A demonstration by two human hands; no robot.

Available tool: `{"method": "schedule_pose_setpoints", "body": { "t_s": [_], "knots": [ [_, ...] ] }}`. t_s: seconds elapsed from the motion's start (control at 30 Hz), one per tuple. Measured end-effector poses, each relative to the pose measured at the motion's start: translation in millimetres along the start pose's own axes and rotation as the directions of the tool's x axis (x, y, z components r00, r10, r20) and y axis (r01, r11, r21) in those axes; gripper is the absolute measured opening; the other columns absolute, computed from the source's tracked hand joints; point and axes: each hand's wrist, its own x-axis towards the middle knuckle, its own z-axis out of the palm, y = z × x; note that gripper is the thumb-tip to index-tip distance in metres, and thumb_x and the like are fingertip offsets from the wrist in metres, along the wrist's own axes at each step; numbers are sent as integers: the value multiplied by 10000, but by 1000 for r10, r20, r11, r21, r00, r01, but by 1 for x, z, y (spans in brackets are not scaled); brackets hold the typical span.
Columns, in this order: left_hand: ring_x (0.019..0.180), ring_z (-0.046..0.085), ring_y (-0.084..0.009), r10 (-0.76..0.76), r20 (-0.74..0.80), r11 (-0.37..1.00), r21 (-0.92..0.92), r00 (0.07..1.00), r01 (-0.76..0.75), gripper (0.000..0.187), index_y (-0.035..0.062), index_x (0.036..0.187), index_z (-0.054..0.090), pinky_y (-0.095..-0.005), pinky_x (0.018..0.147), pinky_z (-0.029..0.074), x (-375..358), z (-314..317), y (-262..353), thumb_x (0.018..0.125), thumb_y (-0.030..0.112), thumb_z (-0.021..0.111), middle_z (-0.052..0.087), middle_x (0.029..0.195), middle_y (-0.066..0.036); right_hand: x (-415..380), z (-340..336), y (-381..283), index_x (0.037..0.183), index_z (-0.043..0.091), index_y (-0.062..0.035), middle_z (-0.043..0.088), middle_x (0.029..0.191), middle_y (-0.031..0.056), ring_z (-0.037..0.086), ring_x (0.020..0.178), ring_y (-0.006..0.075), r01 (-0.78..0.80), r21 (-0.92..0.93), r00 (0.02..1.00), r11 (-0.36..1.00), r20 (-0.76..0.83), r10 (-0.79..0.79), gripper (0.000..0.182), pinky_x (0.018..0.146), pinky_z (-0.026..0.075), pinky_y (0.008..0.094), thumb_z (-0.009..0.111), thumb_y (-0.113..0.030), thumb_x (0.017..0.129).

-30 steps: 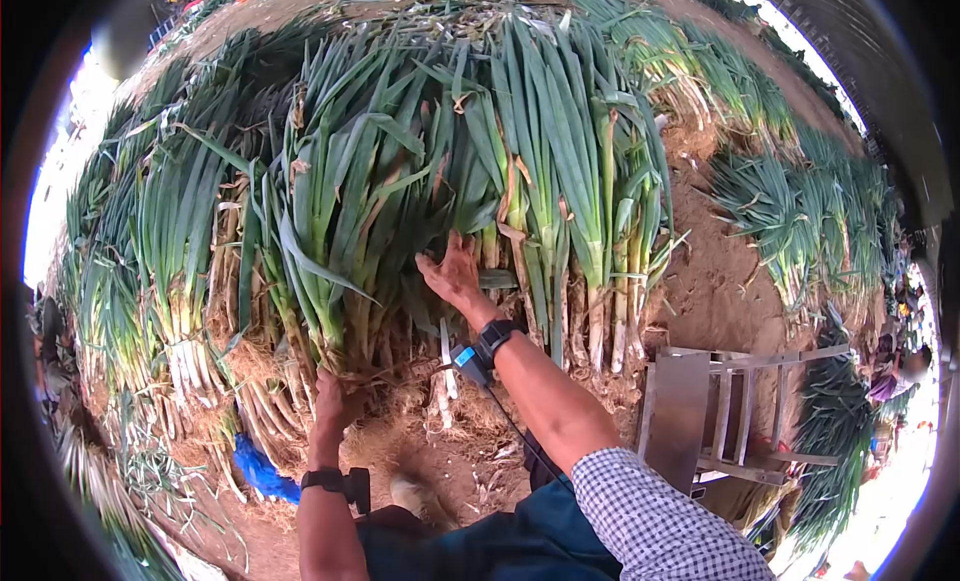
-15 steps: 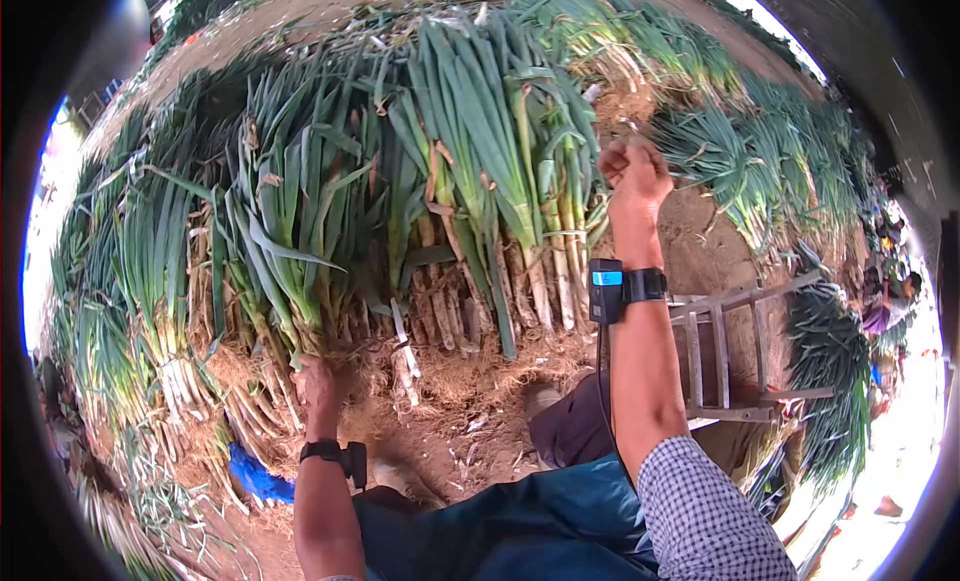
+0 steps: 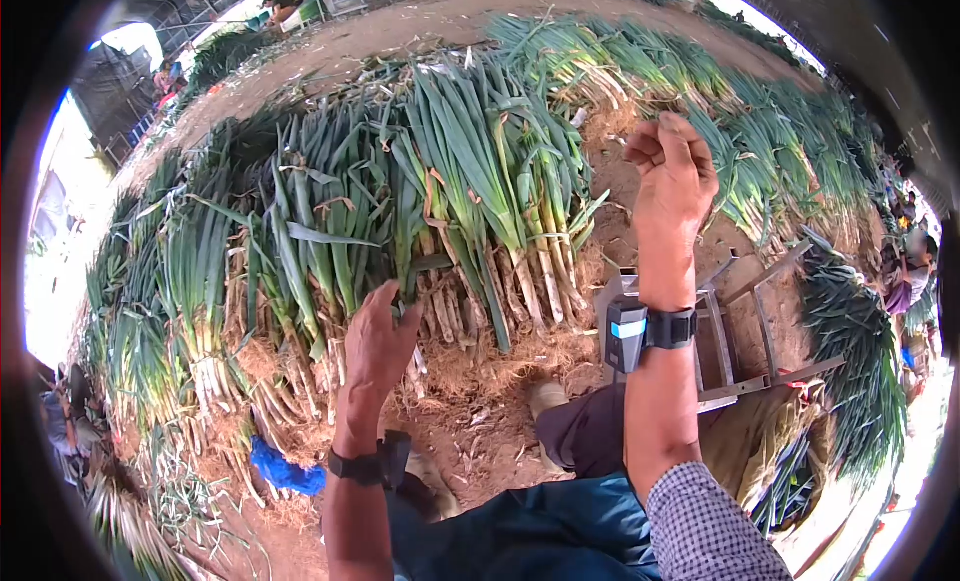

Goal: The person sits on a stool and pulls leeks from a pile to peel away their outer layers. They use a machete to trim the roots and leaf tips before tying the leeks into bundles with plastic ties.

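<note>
A long heap of green onions lies across the ground, leaves pointing away and roots toward me. Over its near edge, by the white stalks, my left hand is raised with thumb and fingers apart, holding nothing. My right hand is lifted beyond the heap's right end, its fingers curled in toward the palm; whether something small is between them is hidden. Each wrist wears a black strap with a small device.
A metal-framed stool stands to the right of my legs. Blue plastic lies at the lower left. More onions cover the ground at the right. A person is at the far right edge.
My left hand has come off the stalks, up and to the right, and its fingers have spread. My right hand has moved slightly right, still curled. The view has shifted.
</note>
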Motion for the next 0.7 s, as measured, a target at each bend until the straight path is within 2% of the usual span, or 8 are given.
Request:
{"method": "schedule_pose_setpoints", "body": {
  "t_s": [0.2, 0.23, 0.3, 0.33, 0.43, 0.47, 0.6, 0.7],
  "knots": [
    [935, 692, -300, 123, -17, 992, 9, 992, -123, 506, -13, 1285, 552, -366, 749, 547, -44, -50, 33, 881, 247, 710, 686, 1034, -217, 11, -3, 83, 936, 680, -46, 664, 784, 46, 599, 648, 121, 144, -359, 969, 922, 242, -57, 124, 592, 506, 248, 670, 19, 831],
    [925, 693, -311, 91, 17, 995, -32, 996, -90, 494, -10, 1266, 563, -385, 774, 539, -44, -48, 21, 883, 269, 704, 694, 967, -219, 5, -6, 96, 911, 689, -69, 668, 762, 59, 609, 646, 147, -23, -724, 954, 690, 190, 232, 131, 581, 497, 265, 647, 29, 836],
    [932, 687, -332, -10, -14, 999, 34, 1000, 11, 492, -6, 1258, 569, -402, 785, 533, -47, -34, -1, 879, 277, 702, 693, 985, -223, -7, -53, 157, 916, 695, -84, 666, 751, 104, 629, 679, 231, 499, -848, 829, 176, 527, 190, 146, 598, 496, 334, 611, 14, 846],
    [936, 684, -343, -69, -29, 995, 65, 997, 70, 492, -5, 1255, 571, -411, 791, 530, -47, -27, -13, 876, 281, 701, 692, 993, -225, -18, -105, 206, 946, 692, -76, 661, 764, 136, 640, 714, 288, 902, -422, 426, -86, 905, 24, 146, 626, 505, 387, 599, -13, 852],
    [962, 661, -391, -146, 56, 974, 186, 988, 133, 478, 6, 1251, 578, -442, 806, 520, -53, -20, -34, 869, 272, 689, 680, 1042, -239, -81, -140, 238, 1155, 628, -18, 652, 1020, 224, 615, 939, 396, 298, -943, 835, 150, 334, 437, 400, 806, 488, 485, 618, -271, 845],
    [966, 657, -396, -147, 64, 971, 202, 987, 131, 471, 8, 1250, 580, -446, 805, 520, -46, -24, -33, 869, 264, 686, 677, 1049, -241, -87, -134, 248, 1222, 592, 3, 639, 1133, 245, 602, 1016, 413, -265, -964, 720, 0, -197, 665, 529, 870, 475, 491, 627, -355, 834],
    [937, 652, -422, -175, 89, 975, 151, 981, 161, 465, -8, 1246, 570, -457, 802, 519, -32, -31, -37, 870, 244, 681, 671, 1043, -248, -141, -195, 318, 1337, 505, 67, 526, 1345, 293, 496, 1266, 415, -236, -961, 684, -147, -272, 677, 729, 1000, 421, 462, 690, -387, 797],
    [922, 654, -418, -223, 164, 964, 186, 961, 192, 465, -17, 1245, 567, -461, 792, 520, -25, -35, -34, 872, 237, 678, 669, 1036, -253, -152, -203, 321, 1088, 636, 68, 685, 1028, 255, 645, 978, 420, 57, -984, 663, -170, -90, 743, 682, 902, 522, 439, 785, -477, 704]
  ]
}}
